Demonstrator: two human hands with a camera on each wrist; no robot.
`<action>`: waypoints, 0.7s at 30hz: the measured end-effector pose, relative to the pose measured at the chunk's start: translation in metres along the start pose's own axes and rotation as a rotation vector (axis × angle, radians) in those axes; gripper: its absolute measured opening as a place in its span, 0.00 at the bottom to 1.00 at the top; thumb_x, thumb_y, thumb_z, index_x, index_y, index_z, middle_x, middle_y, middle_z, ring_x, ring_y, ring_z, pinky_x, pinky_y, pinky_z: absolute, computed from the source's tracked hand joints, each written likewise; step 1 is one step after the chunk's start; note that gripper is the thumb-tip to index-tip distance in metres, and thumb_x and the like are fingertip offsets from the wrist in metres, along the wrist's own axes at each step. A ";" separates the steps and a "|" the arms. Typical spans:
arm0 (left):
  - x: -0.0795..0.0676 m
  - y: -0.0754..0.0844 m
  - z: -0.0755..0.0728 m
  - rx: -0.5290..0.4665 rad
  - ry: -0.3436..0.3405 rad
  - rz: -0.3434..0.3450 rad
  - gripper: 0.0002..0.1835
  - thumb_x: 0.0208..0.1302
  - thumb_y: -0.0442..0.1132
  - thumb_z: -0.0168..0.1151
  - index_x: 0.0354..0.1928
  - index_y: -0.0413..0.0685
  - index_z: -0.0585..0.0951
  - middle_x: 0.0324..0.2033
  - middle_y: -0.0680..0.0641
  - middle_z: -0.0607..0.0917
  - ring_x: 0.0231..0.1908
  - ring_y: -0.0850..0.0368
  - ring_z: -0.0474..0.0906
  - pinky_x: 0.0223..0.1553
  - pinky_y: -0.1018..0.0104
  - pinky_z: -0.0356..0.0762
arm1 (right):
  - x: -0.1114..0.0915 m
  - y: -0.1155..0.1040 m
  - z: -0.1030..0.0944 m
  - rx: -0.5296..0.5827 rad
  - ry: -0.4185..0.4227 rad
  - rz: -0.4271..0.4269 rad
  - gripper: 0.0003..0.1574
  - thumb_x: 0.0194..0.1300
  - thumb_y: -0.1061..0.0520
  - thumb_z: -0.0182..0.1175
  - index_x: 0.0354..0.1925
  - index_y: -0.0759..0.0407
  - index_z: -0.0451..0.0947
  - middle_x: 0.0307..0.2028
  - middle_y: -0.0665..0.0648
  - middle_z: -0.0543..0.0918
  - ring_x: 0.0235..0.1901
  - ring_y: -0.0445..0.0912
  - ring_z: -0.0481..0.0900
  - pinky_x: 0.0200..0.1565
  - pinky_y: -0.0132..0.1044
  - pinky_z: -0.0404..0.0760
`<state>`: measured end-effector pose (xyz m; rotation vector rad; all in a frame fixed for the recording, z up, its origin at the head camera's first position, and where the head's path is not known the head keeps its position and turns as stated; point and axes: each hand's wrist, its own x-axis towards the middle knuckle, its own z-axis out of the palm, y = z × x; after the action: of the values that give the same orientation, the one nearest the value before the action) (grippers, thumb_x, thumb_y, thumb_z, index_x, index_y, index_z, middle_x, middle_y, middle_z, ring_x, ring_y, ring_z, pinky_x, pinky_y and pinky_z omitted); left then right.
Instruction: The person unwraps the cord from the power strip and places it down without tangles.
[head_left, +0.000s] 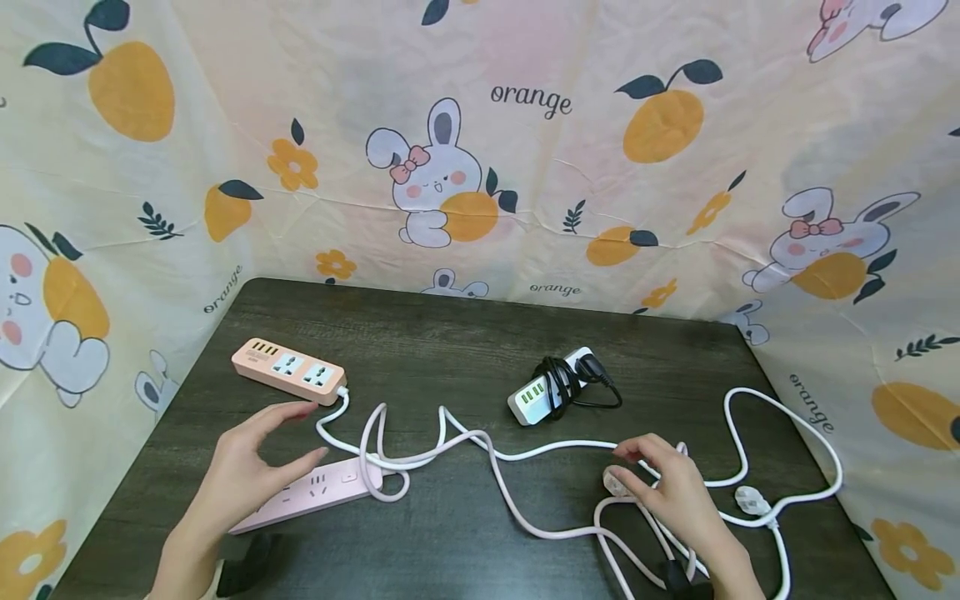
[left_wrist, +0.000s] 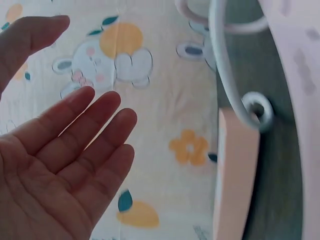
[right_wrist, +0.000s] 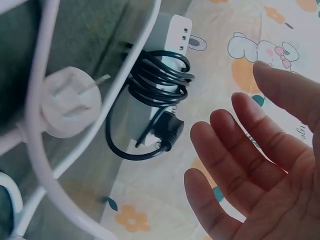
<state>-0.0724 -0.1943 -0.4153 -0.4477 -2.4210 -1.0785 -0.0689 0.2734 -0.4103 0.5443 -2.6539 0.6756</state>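
Observation:
Over the pink power strip (head_left: 315, 492) my left hand (head_left: 251, 467) hovers, fingers and thumb spread apart with nothing held. An orange power strip (head_left: 288, 371) with a white cord lies just beyond it. My right hand (head_left: 663, 483) is held near a pale plug (head_left: 617, 483) and loose cords; the right wrist view shows its palm without anything in it and the plug (right_wrist: 72, 102) apart from the fingers. At the back middle rests a white power strip (head_left: 528, 402) with its black cord (head_left: 558, 383) wound around it.
White and pinkish cords (head_left: 517, 454) cross the middle and right of the dark table (head_left: 420, 333). Another white plug (head_left: 752, 501) lies at the right. A printed cloth (head_left: 570, 175) hangs behind and beside the table. Dark straps (head_left: 251, 567) sit at the wrists.

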 end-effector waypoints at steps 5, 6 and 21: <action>0.016 0.007 0.015 -0.048 -0.036 0.052 0.30 0.33 0.27 0.77 0.47 0.40 0.80 0.42 0.46 0.84 0.45 0.63 0.77 0.49 0.86 0.64 | 0.008 0.000 -0.003 0.000 -0.016 0.025 0.15 0.45 0.65 0.73 0.32 0.54 0.80 0.30 0.43 0.78 0.31 0.40 0.76 0.32 0.37 0.78; 0.018 0.008 0.018 -0.048 -0.046 0.057 0.30 0.34 0.28 0.77 0.47 0.39 0.80 0.42 0.46 0.84 0.45 0.60 0.78 0.49 0.86 0.63 | 0.010 0.000 -0.003 0.005 -0.018 0.025 0.15 0.45 0.65 0.73 0.32 0.54 0.79 0.30 0.44 0.78 0.31 0.41 0.77 0.32 0.37 0.79; 0.052 0.032 0.059 -0.155 -0.200 0.109 0.27 0.41 0.34 0.76 0.48 0.40 0.79 0.46 0.45 0.82 0.49 0.49 0.77 0.48 0.52 0.75 | 0.034 0.007 -0.004 0.004 -0.006 -0.010 0.13 0.46 0.65 0.72 0.32 0.57 0.80 0.30 0.48 0.79 0.29 0.39 0.75 0.28 0.33 0.74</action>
<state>-0.1176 -0.1236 -0.4039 -0.7625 -2.4580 -1.2295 -0.1003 0.2716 -0.3959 0.5611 -2.6545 0.6781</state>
